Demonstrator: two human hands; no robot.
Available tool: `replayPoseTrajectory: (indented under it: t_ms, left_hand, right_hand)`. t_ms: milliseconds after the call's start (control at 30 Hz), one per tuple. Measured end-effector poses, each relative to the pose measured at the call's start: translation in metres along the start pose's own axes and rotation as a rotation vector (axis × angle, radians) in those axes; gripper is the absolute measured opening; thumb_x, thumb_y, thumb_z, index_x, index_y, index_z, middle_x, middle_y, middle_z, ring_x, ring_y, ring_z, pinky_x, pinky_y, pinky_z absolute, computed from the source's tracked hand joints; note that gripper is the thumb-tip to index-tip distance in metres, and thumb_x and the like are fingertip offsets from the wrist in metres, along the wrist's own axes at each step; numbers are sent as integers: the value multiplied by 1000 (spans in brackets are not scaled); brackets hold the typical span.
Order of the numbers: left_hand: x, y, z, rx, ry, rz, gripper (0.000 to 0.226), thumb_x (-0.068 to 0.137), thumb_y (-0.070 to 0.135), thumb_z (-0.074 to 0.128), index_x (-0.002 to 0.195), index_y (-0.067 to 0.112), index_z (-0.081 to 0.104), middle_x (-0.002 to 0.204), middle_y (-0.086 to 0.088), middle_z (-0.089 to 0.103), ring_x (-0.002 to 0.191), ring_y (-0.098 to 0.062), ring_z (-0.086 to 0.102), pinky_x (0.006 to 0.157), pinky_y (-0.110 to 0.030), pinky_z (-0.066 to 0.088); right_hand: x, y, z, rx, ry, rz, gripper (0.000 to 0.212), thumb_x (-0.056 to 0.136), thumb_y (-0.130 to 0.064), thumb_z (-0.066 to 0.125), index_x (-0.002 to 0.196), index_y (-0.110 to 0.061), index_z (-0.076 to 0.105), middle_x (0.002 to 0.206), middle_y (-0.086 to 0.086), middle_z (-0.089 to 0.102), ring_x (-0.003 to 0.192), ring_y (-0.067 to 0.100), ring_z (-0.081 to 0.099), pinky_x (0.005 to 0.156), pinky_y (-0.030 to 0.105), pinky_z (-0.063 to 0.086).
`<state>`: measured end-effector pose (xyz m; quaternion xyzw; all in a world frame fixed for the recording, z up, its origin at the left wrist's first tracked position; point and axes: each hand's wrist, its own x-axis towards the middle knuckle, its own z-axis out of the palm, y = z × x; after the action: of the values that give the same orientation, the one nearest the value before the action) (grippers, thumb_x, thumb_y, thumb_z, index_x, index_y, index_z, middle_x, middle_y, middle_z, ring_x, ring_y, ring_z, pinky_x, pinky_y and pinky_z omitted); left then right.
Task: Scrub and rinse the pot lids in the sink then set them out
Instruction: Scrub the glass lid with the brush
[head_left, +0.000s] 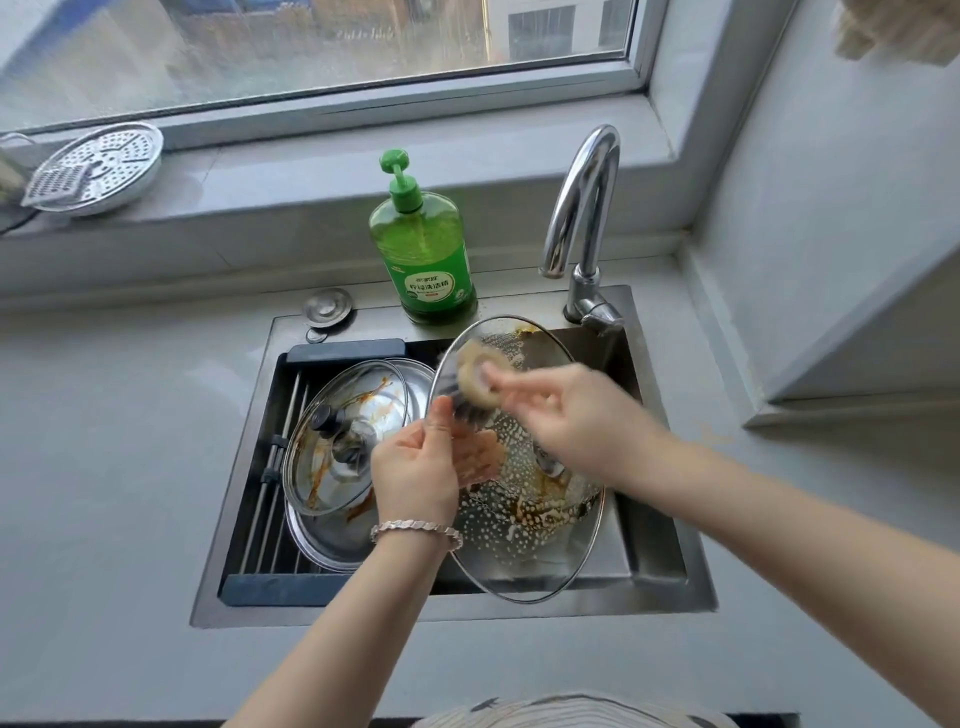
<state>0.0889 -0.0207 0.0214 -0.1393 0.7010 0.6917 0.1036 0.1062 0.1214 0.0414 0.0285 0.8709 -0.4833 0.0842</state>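
Observation:
A large glass pot lid (524, 525), foamy and streaked with brown sauce, stands tilted over the steel sink (670, 577). My left hand (415, 470) grips its left rim, fingers showing through the glass. My right hand (566, 415) holds a round scrub brush (475, 387) with a tan top and dark bristles against the lid's upper part; the hand and brush are blurred. A second glass lid (337, 441) with a black knob and orange stains lies on a steel pot at the sink's left.
A green dish-soap pump bottle (422, 249) stands behind the sink, a chrome tap (584, 218) to its right, a drain plug (327, 307) to its left. A roll-up rack (275, 467) spans the sink's left side. A perforated steamer plate (96, 167) rests on the windowsill.

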Motion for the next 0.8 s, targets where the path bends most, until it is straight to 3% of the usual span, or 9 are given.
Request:
replayPoseTrajectory:
  t_ms: [67, 200, 300, 367, 500, 567, 633, 733, 800]
  left_hand:
    - [3, -1, -4, 21, 19, 8, 35, 88, 31, 54, 72, 2, 66, 58, -12, 69, 53, -25, 68, 55, -37, 59]
    - [-1, 2, -4, 58, 51, 57, 35, 81, 39, 57, 66, 9, 67, 57, -8, 69, 54, -22, 68, 54, -31, 58]
    - [7, 4, -4, 37, 139, 11, 39, 86, 36, 57, 63, 5, 64, 52, -5, 67, 51, -20, 66, 53, -30, 57]
    - [11, 6, -5, 25, 180, -9, 41, 87, 37, 57, 64, 3, 61, 51, -4, 64, 50, -20, 63, 55, -31, 56]
    - [11, 10, 1, -63, 208, -68, 37, 90, 34, 55, 71, 4, 64, 48, -3, 65, 44, -15, 64, 47, -28, 57]
    - [14, 9, 1, -50, 227, -67, 38, 89, 39, 56, 69, 8, 66, 55, -5, 67, 52, -23, 64, 57, -34, 57]
    - [17, 7, -2, -62, 255, -89, 39, 89, 43, 53, 68, 13, 66, 52, -1, 66, 54, -22, 59, 57, -32, 52]
    - [17, 11, -3, -142, 262, -129, 40, 89, 45, 52, 70, 13, 66, 53, 0, 67, 53, -22, 61, 49, -27, 51]
    - [20, 14, -1, -168, 282, -137, 40, 90, 43, 52, 71, 11, 65, 55, -2, 68, 49, -17, 64, 48, -24, 54]
  right_hand:
    - [-3, 7, 0, -36, -13, -11, 32, 95, -29, 49, 125, -40, 53, 67, -20, 67, 44, 3, 47, 47, 21, 41]
    - [21, 36, -22, -30, 224, 238, 34, 96, -31, 46, 130, -33, 52, 88, -8, 69, 63, 6, 56, 61, 26, 43]
    - [-11, 19, 16, -6, 56, 61, 33, 95, -28, 50, 126, -38, 55, 65, -14, 60, 46, -1, 49, 47, 15, 35]
    - [-27, 12, 29, -10, -36, -2, 35, 94, -28, 50, 124, -46, 53, 75, -9, 69, 49, 1, 53, 52, 19, 44]
    - [-15, 27, 17, -86, 161, 112, 35, 94, -29, 49, 124, -46, 53, 47, -14, 48, 37, 5, 34, 44, 18, 28]
    - [-29, 14, 30, -142, 93, -14, 37, 93, -32, 50, 124, -52, 50, 56, -8, 47, 40, 7, 27, 52, 22, 30]
    - [-43, 3, 36, -196, 22, -74, 37, 93, -35, 49, 124, -55, 47, 61, -2, 46, 41, 10, 27, 57, 24, 31]
    - [-30, 24, 18, -239, 181, 16, 37, 94, -33, 47, 127, -51, 47, 56, -1, 51, 42, 10, 33, 50, 28, 33]
    - [-34, 21, 24, -262, 197, -38, 38, 92, -34, 43, 127, -49, 48, 57, 0, 58, 45, 16, 39, 48, 28, 36]
